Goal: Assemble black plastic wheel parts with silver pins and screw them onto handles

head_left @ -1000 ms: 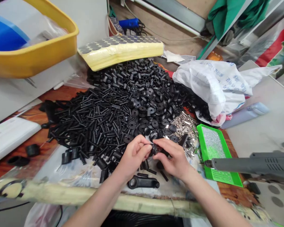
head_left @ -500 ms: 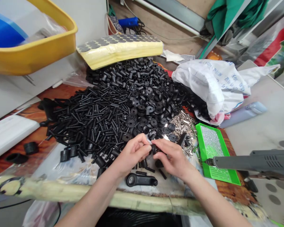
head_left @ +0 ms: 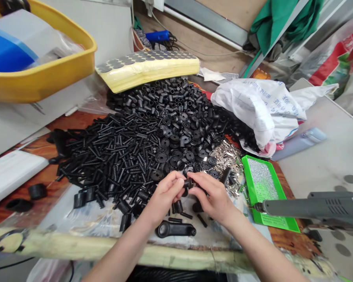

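My left hand (head_left: 168, 192) is closed on a small black plastic part (head_left: 188, 183), pinched between thumb and fingers. From the other side my right hand (head_left: 211, 192) grips the same piece, which is round and flanged; its far details are covered by my fingers. Just below my hands a black crank-shaped handle (head_left: 175, 229) lies flat, its wide round end to the left. Several short ribbed black rods (head_left: 186, 215) lie loose between the handle and my hands. Behind my fingers is a heap of black slotted discs (head_left: 176, 150).
A pile of ribbed black rods (head_left: 111, 149) spreads left, with short black tubes (head_left: 170, 96) behind. Metal clips (head_left: 228, 156) lie right, near a green tray (head_left: 282, 188) of small silvery pieces. A grey power screwdriver (head_left: 306, 206) juts over the tray. A yellow basin (head_left: 47, 88) overhangs upper left.
My hands still meet at the same place, with the black part now showing more plainly between them. The whole view has shifted slightly, with the background sitting lower.
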Demonstrator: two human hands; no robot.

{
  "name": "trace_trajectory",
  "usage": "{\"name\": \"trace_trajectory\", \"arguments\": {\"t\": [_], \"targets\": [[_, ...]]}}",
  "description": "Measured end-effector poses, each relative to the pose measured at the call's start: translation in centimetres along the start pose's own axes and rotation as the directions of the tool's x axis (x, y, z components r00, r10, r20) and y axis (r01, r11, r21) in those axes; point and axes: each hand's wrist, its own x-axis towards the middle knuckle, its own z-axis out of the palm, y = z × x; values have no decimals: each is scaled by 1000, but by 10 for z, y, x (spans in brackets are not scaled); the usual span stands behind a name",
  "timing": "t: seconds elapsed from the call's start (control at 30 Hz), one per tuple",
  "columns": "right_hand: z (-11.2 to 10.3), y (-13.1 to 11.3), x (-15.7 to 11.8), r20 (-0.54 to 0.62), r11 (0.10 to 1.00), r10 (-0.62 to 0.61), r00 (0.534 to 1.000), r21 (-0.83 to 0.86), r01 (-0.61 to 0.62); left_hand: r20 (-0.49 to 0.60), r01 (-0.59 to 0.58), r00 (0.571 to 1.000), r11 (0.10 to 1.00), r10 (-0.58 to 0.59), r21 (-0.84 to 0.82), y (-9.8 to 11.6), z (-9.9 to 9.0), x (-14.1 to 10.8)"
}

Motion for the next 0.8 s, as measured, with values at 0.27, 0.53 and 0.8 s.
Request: {"name": "trace_trajectory", "arguments": {"t": [0.27,0.53,0.8], "targets": [[0,3,-1,-13,997,45,999,63,-44,-46,-92,994,979,102,180,-7,-1,0],[0,5,2,24,996,43,999,72,-45,-39,-113,991,969,124,221,-3,-2,-2],[1,3,-1,49,997,-68,996,-33,69,-47,-116,991,977,126,180,-3,1,0]]}}
